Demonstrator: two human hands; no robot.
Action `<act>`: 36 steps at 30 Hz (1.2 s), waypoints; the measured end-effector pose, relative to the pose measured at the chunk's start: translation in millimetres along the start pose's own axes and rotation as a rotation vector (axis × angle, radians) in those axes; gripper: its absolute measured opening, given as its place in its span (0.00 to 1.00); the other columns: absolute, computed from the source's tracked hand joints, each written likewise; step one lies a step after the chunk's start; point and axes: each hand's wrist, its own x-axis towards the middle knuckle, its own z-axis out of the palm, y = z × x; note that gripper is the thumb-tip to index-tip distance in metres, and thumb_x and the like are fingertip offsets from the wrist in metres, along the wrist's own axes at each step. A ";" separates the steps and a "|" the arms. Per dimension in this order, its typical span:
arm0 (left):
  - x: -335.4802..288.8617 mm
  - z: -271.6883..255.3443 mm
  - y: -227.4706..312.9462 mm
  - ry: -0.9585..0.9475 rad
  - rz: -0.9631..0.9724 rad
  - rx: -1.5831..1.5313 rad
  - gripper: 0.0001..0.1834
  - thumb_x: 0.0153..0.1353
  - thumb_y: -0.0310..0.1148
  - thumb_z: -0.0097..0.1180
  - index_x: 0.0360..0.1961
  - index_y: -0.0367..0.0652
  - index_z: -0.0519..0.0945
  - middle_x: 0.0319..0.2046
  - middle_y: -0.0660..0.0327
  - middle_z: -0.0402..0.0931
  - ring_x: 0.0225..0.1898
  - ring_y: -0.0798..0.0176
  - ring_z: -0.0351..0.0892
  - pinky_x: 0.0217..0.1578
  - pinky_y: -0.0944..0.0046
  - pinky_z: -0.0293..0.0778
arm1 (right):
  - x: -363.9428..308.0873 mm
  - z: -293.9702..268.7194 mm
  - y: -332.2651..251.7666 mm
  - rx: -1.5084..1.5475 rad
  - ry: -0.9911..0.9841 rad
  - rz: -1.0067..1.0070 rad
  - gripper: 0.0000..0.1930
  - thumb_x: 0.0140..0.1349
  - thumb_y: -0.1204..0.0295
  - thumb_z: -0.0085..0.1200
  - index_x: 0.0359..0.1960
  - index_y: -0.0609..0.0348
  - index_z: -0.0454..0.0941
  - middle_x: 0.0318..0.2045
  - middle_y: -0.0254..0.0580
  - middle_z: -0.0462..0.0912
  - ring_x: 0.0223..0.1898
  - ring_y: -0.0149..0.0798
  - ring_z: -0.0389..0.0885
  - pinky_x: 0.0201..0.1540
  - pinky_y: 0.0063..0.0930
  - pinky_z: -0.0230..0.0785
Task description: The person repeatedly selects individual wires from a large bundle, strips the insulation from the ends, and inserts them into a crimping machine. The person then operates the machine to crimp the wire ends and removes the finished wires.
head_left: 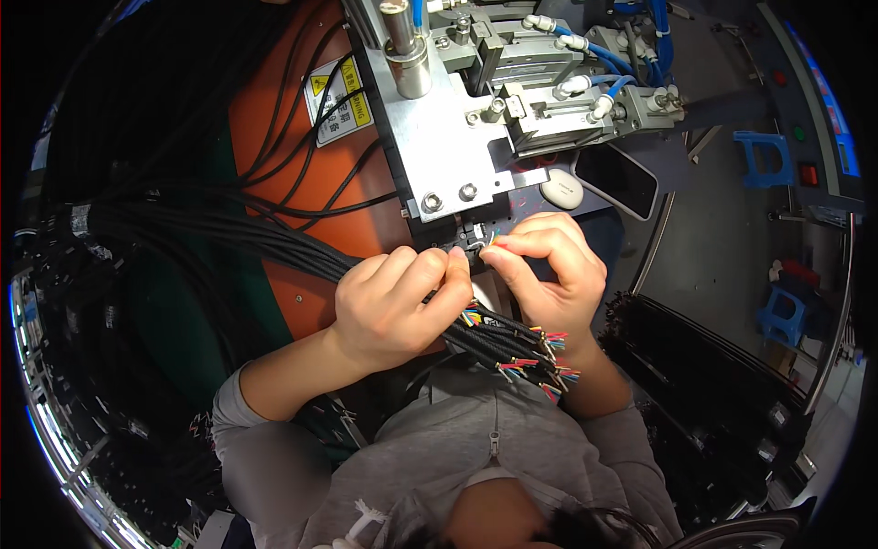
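Note:
Beneath the front edge of a metal machine fixture point(444, 137), my two hands work close together. My right hand point(553, 270) pinches thin coloured wires point(495, 238) between thumb and forefinger. My left hand point(398, 297) is closed, its fingertips pressed together beside a small black block point(474, 233); what lies in them is hidden. Under and beside my hands runs a thick bundle of black sleeved cables point(485, 339). Its near ends show bare-fanned red, yellow, blue and white wires point(553, 340).
A phone point(617, 181) and a round white case point(562, 188) lie right of the fixture. More black cables point(274, 238) cross an orange surface point(265, 101) at left. Blue air hoses point(604, 55) top the machine. Blue stools point(764, 157) stand on the floor at right.

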 end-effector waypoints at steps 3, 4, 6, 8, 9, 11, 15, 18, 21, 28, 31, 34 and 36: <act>-2.3 0.5 -1.1 -0.010 0.001 -0.006 0.12 0.44 0.27 0.60 0.34 0.39 0.82 0.23 0.65 0.71 0.19 0.70 0.69 0.17 0.72 0.61 | 7.7 -14.7 -0.5 -0.016 -0.181 0.081 0.08 0.48 0.77 0.66 0.27 0.62 0.78 0.24 0.41 0.79 0.27 0.39 0.76 0.32 0.25 0.67; -3.4 0.9 -0.6 -0.019 -0.004 -0.015 0.16 0.42 0.28 0.60 0.36 0.38 0.83 0.24 0.64 0.72 0.19 0.69 0.70 0.17 0.71 0.63 | 8.5 -18.5 1.8 0.040 -0.244 0.158 0.06 0.52 0.76 0.63 0.27 0.63 0.77 0.25 0.38 0.78 0.27 0.34 0.75 0.33 0.23 0.67; -6.6 3.4 0.1 -0.014 0.005 -0.005 0.16 0.43 0.26 0.61 0.38 0.39 0.83 0.24 0.65 0.73 0.19 0.70 0.70 0.18 0.71 0.63 | 8.2 -24.3 5.0 0.231 -0.327 0.356 0.05 0.53 0.77 0.62 0.27 0.63 0.77 0.27 0.36 0.78 0.28 0.30 0.74 0.33 0.22 0.66; -7.2 4.4 0.8 -0.008 0.017 0.015 0.17 0.44 0.25 0.61 0.39 0.40 0.83 0.24 0.66 0.73 0.19 0.71 0.69 0.18 0.72 0.62 | 6.2 -28.0 10.5 0.416 -0.382 0.507 0.04 0.56 0.78 0.60 0.29 0.65 0.77 0.30 0.34 0.77 0.30 0.24 0.73 0.33 0.20 0.66; -5.4 3.9 1.4 -0.006 0.024 0.028 0.17 0.45 0.24 0.61 0.40 0.41 0.83 0.24 0.66 0.73 0.19 0.72 0.69 0.18 0.72 0.62 | 5.1 -27.3 12.5 0.449 -0.365 0.534 0.04 0.57 0.78 0.60 0.30 0.66 0.77 0.30 0.35 0.77 0.30 0.24 0.74 0.33 0.20 0.66; -4.9 4.2 1.6 -0.021 0.033 0.042 0.18 0.45 0.24 0.61 0.41 0.41 0.83 0.24 0.66 0.74 0.19 0.72 0.69 0.17 0.72 0.62 | 4.1 -25.6 14.4 0.516 -0.334 0.588 0.05 0.57 0.78 0.60 0.32 0.67 0.78 0.30 0.35 0.77 0.31 0.25 0.74 0.33 0.19 0.66; -6.1 4.6 0.0 -0.053 0.038 0.047 0.18 0.46 0.24 0.62 0.42 0.41 0.83 0.24 0.67 0.73 0.19 0.73 0.69 0.17 0.73 0.60 | 1.9 -17.1 19.0 0.450 -0.233 0.469 0.04 0.56 0.79 0.60 0.30 0.68 0.80 0.30 0.39 0.80 0.28 0.26 0.76 0.31 0.18 0.67; -7.0 5.3 0.1 -0.029 0.018 0.024 0.17 0.47 0.23 0.62 0.42 0.42 0.83 0.24 0.67 0.72 0.19 0.74 0.69 0.17 0.73 0.60 | 0.0 -9.8 9.1 0.330 -0.105 0.462 0.03 0.53 0.81 0.62 0.28 0.67 0.81 0.28 0.40 0.82 0.28 0.28 0.77 0.31 0.19 0.69; -9.8 5.8 -0.7 -0.014 0.038 0.040 0.17 0.47 0.23 0.63 0.42 0.43 0.83 0.25 0.67 0.72 0.19 0.74 0.69 0.17 0.74 0.60 | 3.2 -8.1 8.5 0.010 -0.105 0.070 0.04 0.50 0.80 0.64 0.27 0.66 0.81 0.26 0.40 0.81 0.27 0.29 0.78 0.31 0.22 0.70; -9.5 6.6 -2.4 0.017 0.073 0.036 0.16 0.48 0.24 0.62 0.41 0.46 0.84 0.26 0.66 0.74 0.19 0.74 0.69 0.17 0.74 0.60 | 20.7 -33.5 11.8 0.293 -0.493 0.443 0.05 0.54 0.78 0.61 0.31 0.67 0.80 0.25 0.36 0.77 0.29 0.26 0.75 0.34 0.19 0.67; -7.8 6.3 -1.4 0.000 0.061 0.045 0.17 0.48 0.24 0.62 0.42 0.46 0.83 0.26 0.66 0.75 0.19 0.74 0.68 0.17 0.74 0.59 | 16.7 -30.7 15.9 0.498 -0.421 0.624 0.04 0.55 0.79 0.61 0.29 0.66 0.80 0.27 0.37 0.79 0.29 0.26 0.76 0.33 0.21 0.68; -8.3 9.2 -1.5 -0.035 0.047 0.052 0.18 0.47 0.24 0.61 0.42 0.45 0.83 0.26 0.67 0.75 0.19 0.74 0.68 0.17 0.73 0.59 | 11.7 -19.3 16.2 0.204 -0.300 0.389 0.03 0.54 0.79 0.61 0.28 0.66 0.80 0.27 0.40 0.81 0.27 0.29 0.78 0.31 0.23 0.69; -8.6 9.8 -0.9 -0.070 0.033 0.058 0.18 0.47 0.25 0.60 0.43 0.44 0.83 0.24 0.68 0.73 0.19 0.74 0.67 0.17 0.73 0.58 | 10.7 -12.7 13.6 0.010 -0.258 0.256 0.03 0.53 0.79 0.61 0.27 0.66 0.80 0.28 0.42 0.82 0.27 0.32 0.79 0.31 0.24 0.70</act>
